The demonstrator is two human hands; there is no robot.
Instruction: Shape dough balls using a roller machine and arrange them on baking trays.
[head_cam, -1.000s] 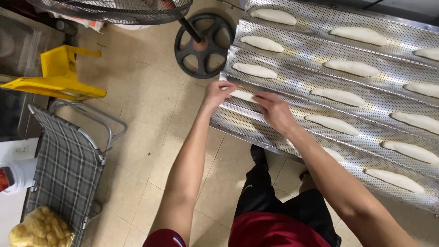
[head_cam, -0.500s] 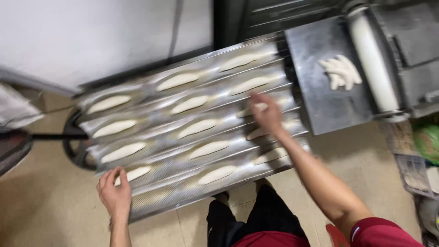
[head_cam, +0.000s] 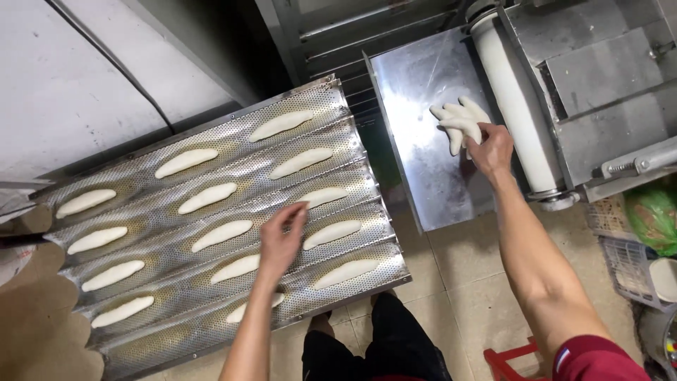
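**Dough pieces on a perforated tray**

The left hand (head_cam: 281,240) hovers flat, fingers spread, over the perforated, corrugated metal tray (head_cam: 331,95), which carries fourteen pale, smooth, elongated dough pieces (head_cam: 221,235) in its channels. At two o'clock from it, the right hand (head_cam: 491,149) closes its fingers on a small pile of shaped dough (head_cam: 457,121) lying on the shiny steel chute (head_cam: 416,169) beside a white roller (head_cam: 518,120). A green bag (head_cam: 652,215) sits at three o'clock.

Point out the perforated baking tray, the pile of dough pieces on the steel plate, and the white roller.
perforated baking tray (head_cam: 367,291), head view, bare front rim.
pile of dough pieces (head_cam: 457,120), head view, middle of pile.
white roller (head_cam: 513,106), head view, mid-length.
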